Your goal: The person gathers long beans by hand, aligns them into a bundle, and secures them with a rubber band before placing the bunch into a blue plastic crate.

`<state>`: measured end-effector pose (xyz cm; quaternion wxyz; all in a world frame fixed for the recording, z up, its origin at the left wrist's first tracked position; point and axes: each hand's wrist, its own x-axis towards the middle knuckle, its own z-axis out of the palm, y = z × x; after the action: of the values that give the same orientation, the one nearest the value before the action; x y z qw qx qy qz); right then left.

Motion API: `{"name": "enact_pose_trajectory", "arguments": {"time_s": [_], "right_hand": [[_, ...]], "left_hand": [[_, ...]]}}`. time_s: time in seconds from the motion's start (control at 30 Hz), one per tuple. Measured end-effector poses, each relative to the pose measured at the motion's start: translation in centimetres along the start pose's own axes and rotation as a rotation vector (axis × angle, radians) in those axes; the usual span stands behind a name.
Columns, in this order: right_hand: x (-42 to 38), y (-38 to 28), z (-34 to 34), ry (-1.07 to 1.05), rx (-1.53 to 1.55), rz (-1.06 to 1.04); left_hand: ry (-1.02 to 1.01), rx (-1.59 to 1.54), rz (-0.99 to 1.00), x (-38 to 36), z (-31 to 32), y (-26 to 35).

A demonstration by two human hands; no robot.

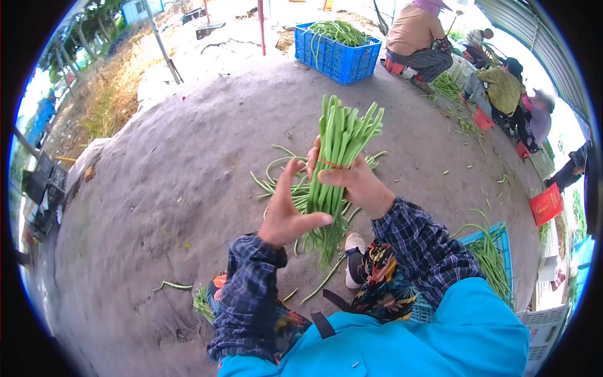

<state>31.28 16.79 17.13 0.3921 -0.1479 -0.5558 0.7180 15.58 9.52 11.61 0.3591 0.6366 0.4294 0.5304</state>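
A bundle of long green beans [338, 135] stands nearly upright in front of me, with a reddish band [333, 164] around its middle. My right hand [363, 187] is wrapped round it at the band, the thumb across the front and fingertips showing on the far side. My left hand [289, 210] is open just left of the bundle, thumb pointing toward the stalks and fingers stretched upward. Below the hands, the lower ends of the beans look blurred. Loose long beans [271, 178] lie on the ground behind the bundle.
A blue crate [339, 61] heaped with beans stands ahead. Close on my right is a blue basket [506, 242] with more beans. Several people sit along the right side, near red stools [482, 119] and scattered beans. A red box [546, 205] stands at far right.
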Motion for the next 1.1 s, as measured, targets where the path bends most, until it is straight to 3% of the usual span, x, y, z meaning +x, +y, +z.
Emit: {"name": "enact_pose_trajectory", "arguments": {"time_s": [0.07, 0.13, 0.17, 0.2, 0.3, 0.4, 0.43, 0.53, 0.6, 0.67, 0.73, 0.8, 0.83, 0.93, 0.97, 1.07, 1.1], "right_hand": [[0.7, 2.6, -0.6, -0.006, 0.025, 0.000], [0.5, 3.6, -0.6, 0.124, 0.185, -0.015], [0.3, 3.5, -0.8, 0.158, 0.041, -0.011], [0.1, 2.9, -0.7, 0.162, 0.039, -0.008], [0.1, 2.1, -0.8, 0.211, -0.128, 0.019], [0.3, 1.7, -0.5, 0.341, -0.077, 0.036], [0.7, 1.7, -0.7, 0.336, -0.039, 0.000], [1.6, 2.9, -2.0, 0.362, 0.103, 0.015], [2.2, 2.5, -3.3, 0.369, -0.060, 0.006], [2.6, 3.0, -3.4, 0.400, 0.131, -0.060], [2.1, 2.7, -3.1, 0.359, 0.058, -0.038], [1.8, 2.4, -2.5, 0.279, 0.286, -0.095], [1.8, 2.7, -2.9, 0.117, 0.399, -0.093], [1.2, 4.1, -3.4, -0.041, 0.270, 0.011], [0.8, 4.2, -3.6, -0.017, 0.122, 0.151], [0.2, 4.1, -1.9, -0.046, 0.044, 0.208], [0.5, 3.7, -1.7, 0.056, 0.073, 0.206]], "left_hand": [[-0.002, -0.031, 0.058, 1.0, 2.0, -0.5], [0.055, -0.356, -0.039, 1.7, 3.5, -0.5], [0.128, -0.097, -0.016, 1.5, 3.6, -0.3], [0.126, -0.101, -0.018, 1.7, 3.9, -1.2], [0.067, -0.217, -0.115, 2.4, 3.9, -2.1], [-0.018, -0.508, -0.317, 2.8, 3.9, 0.0], [0.022, -0.558, -0.284, 2.9, 4.4, 0.2], [0.002, -0.516, -0.354, 3.1, 4.5, 0.3], [-0.019, -0.428, -0.395, 2.5, 4.4, 0.7], [-0.022, -0.438, -0.401, 1.7, 4.5, 0.7], [0.016, -0.411, -0.414, 1.5, 4.5, 0.4], [-0.012, -0.553, -0.435, 1.2, 3.5, 0.0], [-0.005, -0.575, -0.419, 0.8, 3.0, -0.5], [0.000, -0.669, -0.518, 0.4, 1.6, -0.7], [-0.021, -0.666, -0.511, 0.4, 1.6, -1.0], [-0.050, -0.738, -0.553, 0.3, 2.7, -0.5], [-0.094, -0.755, -0.562, 0.5, 2.9, -0.8]]}}
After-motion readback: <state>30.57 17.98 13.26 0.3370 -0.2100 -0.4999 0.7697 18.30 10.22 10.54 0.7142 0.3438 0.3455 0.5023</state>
